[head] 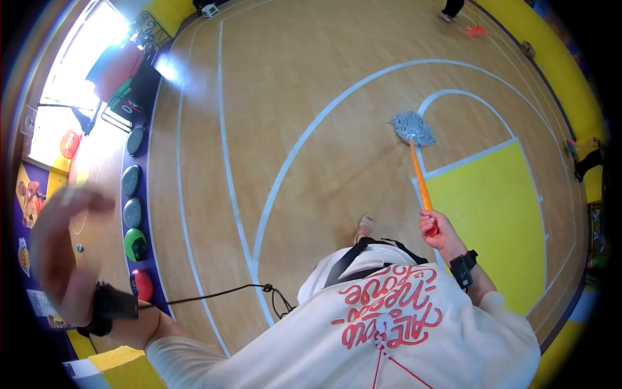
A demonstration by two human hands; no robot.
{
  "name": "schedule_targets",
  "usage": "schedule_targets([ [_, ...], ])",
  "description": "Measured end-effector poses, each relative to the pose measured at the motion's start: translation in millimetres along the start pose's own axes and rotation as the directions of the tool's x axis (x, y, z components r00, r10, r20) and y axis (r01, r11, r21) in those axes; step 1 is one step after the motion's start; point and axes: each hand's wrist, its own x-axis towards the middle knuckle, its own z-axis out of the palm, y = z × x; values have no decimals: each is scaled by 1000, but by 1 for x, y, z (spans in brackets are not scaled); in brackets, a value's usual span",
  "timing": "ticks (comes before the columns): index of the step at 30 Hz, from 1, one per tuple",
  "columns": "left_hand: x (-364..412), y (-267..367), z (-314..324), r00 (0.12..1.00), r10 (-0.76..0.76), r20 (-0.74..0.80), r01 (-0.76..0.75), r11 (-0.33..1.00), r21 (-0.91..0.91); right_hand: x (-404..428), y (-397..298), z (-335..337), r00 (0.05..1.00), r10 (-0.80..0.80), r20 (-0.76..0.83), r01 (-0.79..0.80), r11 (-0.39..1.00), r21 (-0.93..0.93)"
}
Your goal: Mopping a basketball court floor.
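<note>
My right hand is closed around the red end of an orange mop handle. From there the handle reaches away over the floor to a grey string mop head, which lies beside the white line of the smaller arc on the wooden court floor. Raised at the far left, my left hand is blurred, its fingers curved and apart with nothing seen between them. Each wrist wears a black device, and a black cable runs from the left one towards my waist.
Round stools stand in a row along the left edge. A scoreboard and a ball rack are behind them. Yellow padding borders the right side. Another person's leg and shoe show at the top, near a red object.
</note>
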Motion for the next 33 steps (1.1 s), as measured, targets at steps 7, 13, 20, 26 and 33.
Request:
schedule_targets([
  [7, 31, 13, 182, 857, -357, -372, -450, -164, -878, -35, 12, 46, 993, 116, -21, -118, 979, -164],
  [13, 50, 34, 461, 699, -480, 530, -221, -850, -479, -92, 48, 84, 924, 381, -28, -378, 900, -216],
  [20, 78, 85, 514, 609, -214, 764, -38, -970, -241, -94, 38, 87, 873, 487, -29, -458, 796, -395],
  [26, 81, 105, 553, 289, -488, 824, -263, -868, -421, -101, 22, 68, 801, 596, 47, -561, 777, -286],
  [33, 110, 172, 591, 271, -490, 829, -63, -868, -492, -121, -44, -9, 769, 610, 194, -549, 784, -288],
])
